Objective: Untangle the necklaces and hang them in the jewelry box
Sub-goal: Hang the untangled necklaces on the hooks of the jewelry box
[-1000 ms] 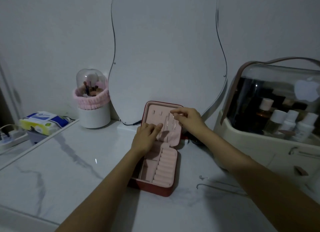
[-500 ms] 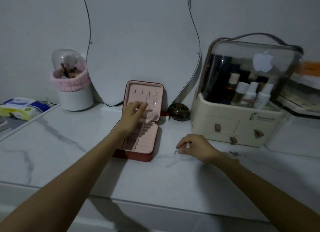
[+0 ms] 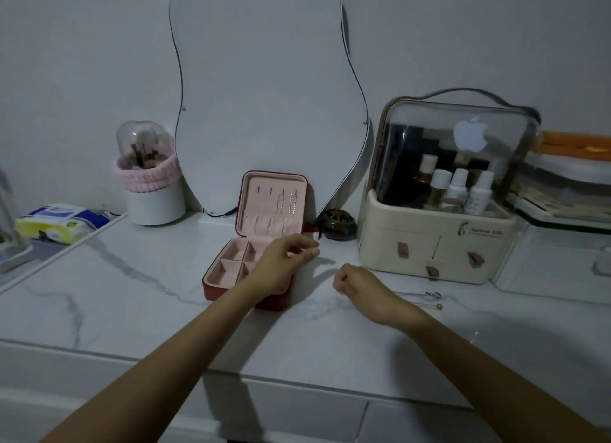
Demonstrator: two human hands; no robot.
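Although the room is dim, the head view shows the jewelry box point(image 3: 256, 240) lying open near the middle of the marble surface point(image 3: 115, 297), its long axis running from about 7 o'clock at the tray's near corner to 1 o'clock at the lid's top. Its pink-lined lid stands upright against the curvy mirror point(image 3: 264, 88) at 12 o'clock, lining facing the camera. A few thin chains point(image 3: 287, 201) hang straight down inside the lid, toward its right side; their clasps and hooks are too small to make out. The tray's right half is hidden behind the left hand point(image 3: 287, 259), so only four square compartments on the left show.

Lying on the surface at 3 o'clock from the box, a loose necklace point(image 3: 426, 296) stretches roughly left to right, with a pale pendant and a small gold bead at its right end. Its left part disappears behind the right hand point(image 3: 355, 282).

Over the tray's right edge, the left hand has its fingers curled, thumb and forefinger tips close together; whether anything is pinched there I cannot tell. Apart from the box at its 4 o'clock, the right hand is closed into a loose fist, knuckles up. Whether it grips the chain is hidden.

At 2 o'clock stands a cream cosmetic organizer point(image 3: 443, 211), its contents murky behind the clear lid.
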